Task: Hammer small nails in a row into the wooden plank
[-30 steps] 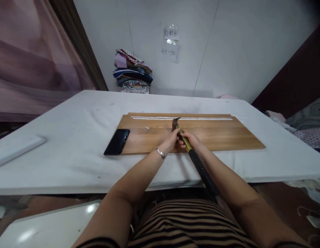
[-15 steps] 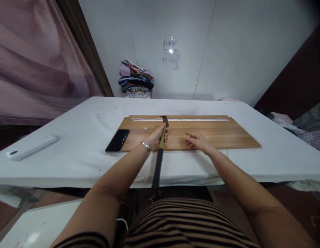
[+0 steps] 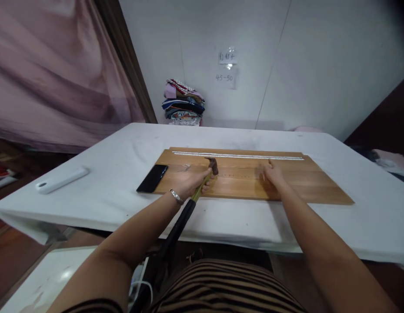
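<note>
My left hand (image 3: 191,181), with a bracelet at the wrist, is closed round the yellow neck of a hammer (image 3: 202,184) just below its dark head. The black grip runs back toward my lap. The hammer head rests low over a wooden board (image 3: 312,187) lying on the white table (image 3: 100,182). My right hand (image 3: 272,174) lies on the board to the right of the hammer, fingers stretched forward and flat. A white strip (image 3: 237,155) runs along the board's far edge. A few small nails (image 3: 185,166) lie on the board left of the hammer head.
A black phone (image 3: 152,178) lies half on the board's left end. A white flat device (image 3: 61,180) sits at the table's left. Folded clothes (image 3: 184,102) are stacked against the back wall, under a paper label (image 3: 226,67). A pink curtain (image 3: 51,74) hangs at left.
My right hand let go of the hammer and moved right onto the board, fingers flat. My left hand took the hammer alone and tilted its handle leftward. The view shifted left.
</note>
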`<action>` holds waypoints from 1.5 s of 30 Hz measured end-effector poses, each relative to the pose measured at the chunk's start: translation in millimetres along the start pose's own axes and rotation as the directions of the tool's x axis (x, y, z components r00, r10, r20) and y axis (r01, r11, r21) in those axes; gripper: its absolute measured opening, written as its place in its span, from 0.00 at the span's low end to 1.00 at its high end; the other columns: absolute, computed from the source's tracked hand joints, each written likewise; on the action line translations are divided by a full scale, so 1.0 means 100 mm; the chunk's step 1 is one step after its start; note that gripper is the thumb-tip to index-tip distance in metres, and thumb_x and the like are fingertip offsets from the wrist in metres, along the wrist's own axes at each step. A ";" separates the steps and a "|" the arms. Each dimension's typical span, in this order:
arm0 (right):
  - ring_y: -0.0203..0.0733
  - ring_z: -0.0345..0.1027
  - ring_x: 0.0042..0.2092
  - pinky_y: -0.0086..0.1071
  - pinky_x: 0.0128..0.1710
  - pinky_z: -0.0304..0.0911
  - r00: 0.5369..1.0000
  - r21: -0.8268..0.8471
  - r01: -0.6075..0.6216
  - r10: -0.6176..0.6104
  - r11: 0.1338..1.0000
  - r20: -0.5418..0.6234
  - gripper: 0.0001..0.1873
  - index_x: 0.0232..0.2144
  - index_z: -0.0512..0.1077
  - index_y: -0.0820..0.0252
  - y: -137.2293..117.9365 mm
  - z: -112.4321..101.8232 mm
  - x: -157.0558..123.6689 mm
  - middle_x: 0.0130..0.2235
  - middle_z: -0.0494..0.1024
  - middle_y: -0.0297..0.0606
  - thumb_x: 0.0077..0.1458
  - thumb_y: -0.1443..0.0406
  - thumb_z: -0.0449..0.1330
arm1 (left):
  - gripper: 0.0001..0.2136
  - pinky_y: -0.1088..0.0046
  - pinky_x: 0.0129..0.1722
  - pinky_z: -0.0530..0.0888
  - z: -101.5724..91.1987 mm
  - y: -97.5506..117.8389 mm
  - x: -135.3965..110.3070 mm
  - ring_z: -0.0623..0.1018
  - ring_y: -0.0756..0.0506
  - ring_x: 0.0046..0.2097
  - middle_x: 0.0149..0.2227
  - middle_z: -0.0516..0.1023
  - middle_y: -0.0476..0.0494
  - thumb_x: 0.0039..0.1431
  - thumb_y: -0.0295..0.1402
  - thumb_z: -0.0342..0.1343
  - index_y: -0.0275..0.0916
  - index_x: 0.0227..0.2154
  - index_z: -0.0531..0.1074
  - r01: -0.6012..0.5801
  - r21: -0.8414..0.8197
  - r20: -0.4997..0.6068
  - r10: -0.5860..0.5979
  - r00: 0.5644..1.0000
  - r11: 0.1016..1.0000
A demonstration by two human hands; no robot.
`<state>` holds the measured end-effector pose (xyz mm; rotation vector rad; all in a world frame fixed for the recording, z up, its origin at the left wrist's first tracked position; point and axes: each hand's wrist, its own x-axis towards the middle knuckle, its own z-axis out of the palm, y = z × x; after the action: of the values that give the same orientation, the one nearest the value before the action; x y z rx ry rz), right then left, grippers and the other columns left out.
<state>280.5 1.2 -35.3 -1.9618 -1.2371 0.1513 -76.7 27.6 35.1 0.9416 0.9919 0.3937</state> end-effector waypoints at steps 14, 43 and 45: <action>0.45 0.71 0.44 0.40 0.49 0.62 0.997 0.132 -0.069 0.074 0.989 -0.027 0.27 0.54 0.68 0.59 0.22 0.36 0.31 0.44 0.77 0.43 0.52 0.59 0.53 | 0.20 0.81 0.15 0.54 0.15 0.08 0.07 0.58 0.57 0.15 0.20 0.59 0.55 0.60 0.51 0.46 0.36 0.37 0.66 0.028 0.112 -0.098 -0.017 0.995 0.993; 0.45 0.72 0.44 0.39 0.49 0.64 0.998 0.086 -0.061 0.060 0.994 0.017 0.23 0.48 0.74 0.61 0.13 0.33 0.28 0.44 0.80 0.44 0.49 0.64 0.55 | 0.19 0.81 0.14 0.54 0.20 0.13 0.07 0.56 0.56 0.15 0.19 0.58 0.55 0.59 0.51 0.48 0.37 0.34 0.66 0.048 0.077 -0.158 -0.036 0.987 0.996; 0.46 0.73 0.44 0.39 0.48 0.64 0.998 0.085 -0.062 0.061 0.994 0.019 0.23 0.48 0.74 0.61 0.13 0.33 0.29 0.43 0.80 0.44 0.49 0.64 0.55 | 0.19 0.81 0.14 0.54 0.21 0.14 0.06 0.56 0.56 0.15 0.19 0.58 0.55 0.59 0.51 0.48 0.37 0.34 0.66 0.059 0.071 -0.161 -0.047 0.986 0.996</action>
<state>288.6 39.8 -58.0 -1.9284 -1.1620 0.2478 -54.3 28.9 47.7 0.9603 1.1825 0.3938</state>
